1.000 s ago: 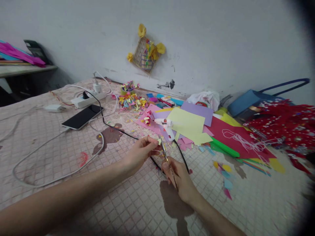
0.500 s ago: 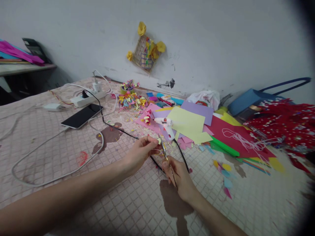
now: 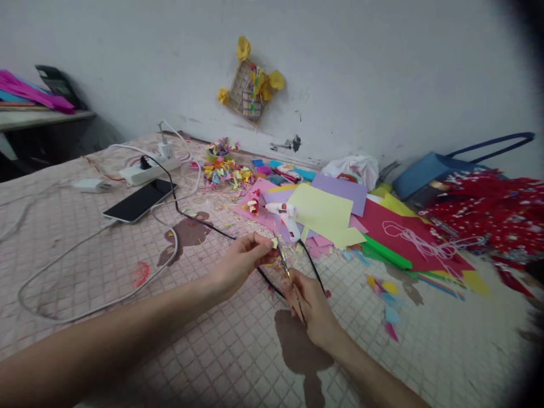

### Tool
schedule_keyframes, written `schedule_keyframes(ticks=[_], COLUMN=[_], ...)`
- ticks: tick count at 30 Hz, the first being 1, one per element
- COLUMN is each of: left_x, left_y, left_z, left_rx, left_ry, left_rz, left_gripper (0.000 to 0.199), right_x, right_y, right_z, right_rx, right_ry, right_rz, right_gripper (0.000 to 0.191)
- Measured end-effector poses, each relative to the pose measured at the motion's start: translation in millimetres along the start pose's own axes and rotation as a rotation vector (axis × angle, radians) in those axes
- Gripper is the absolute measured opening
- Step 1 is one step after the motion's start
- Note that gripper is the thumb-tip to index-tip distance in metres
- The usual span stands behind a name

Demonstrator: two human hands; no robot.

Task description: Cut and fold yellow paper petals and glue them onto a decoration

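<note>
Between the thumb and fingers of my left hand [image 3: 249, 255] is a small piece of pale yellow paper [image 3: 274, 243]. My right hand [image 3: 309, 300] is closed around the handles of a pair of scissors [image 3: 285, 265], whose blades point up and away, right beside the paper. Whether the blades touch the paper is too small to tell. Just beyond my hands lies a white glue gun [image 3: 285, 218] with a black cord, next to a pale yellow sheet [image 3: 325, 209]. A small red and pink paper piece [image 3: 254, 202] stands left of the glue gun.
A phone [image 3: 140, 200] and a power strip [image 3: 148, 170] with looping cables lie on the left. Paper scraps [image 3: 227, 173] are heaped at the back. Coloured sheets, white string [image 3: 425, 241], a blue bag [image 3: 431, 173] and red tinsel-like material [image 3: 493, 215] fill the right side.
Both hands stay almost in place, still holding the paper and scissors. The whole view has shifted very slightly.
</note>
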State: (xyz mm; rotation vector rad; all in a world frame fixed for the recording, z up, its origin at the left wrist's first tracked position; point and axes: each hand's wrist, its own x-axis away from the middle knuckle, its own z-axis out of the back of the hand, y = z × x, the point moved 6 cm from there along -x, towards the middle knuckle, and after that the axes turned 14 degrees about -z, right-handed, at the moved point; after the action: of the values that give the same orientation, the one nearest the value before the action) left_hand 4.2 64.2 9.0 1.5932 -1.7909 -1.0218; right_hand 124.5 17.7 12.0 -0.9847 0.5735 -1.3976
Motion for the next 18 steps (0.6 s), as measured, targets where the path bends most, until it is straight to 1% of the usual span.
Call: schedule_keyframes(ticks=[11, 18], left_x=[-0.7, -3.8], left_y=[1.2, 1.3], left_z=[-0.7, 0.6], left_rx=[-0.005, -0.015], left_ry=[-0.020, -0.047], left_rz=[-0.003, -0.012], left_gripper=[0.014, 0.016], right_x=[-0.3, -0.6], right_y=[2.5, 3.1], right_z=[-0.4, 1.6], right_rx=[0.044, 0.076], right_ry=[0.010, 0.013], right_rz=[0.022, 0.039], right_gripper=[0.038, 0.037])
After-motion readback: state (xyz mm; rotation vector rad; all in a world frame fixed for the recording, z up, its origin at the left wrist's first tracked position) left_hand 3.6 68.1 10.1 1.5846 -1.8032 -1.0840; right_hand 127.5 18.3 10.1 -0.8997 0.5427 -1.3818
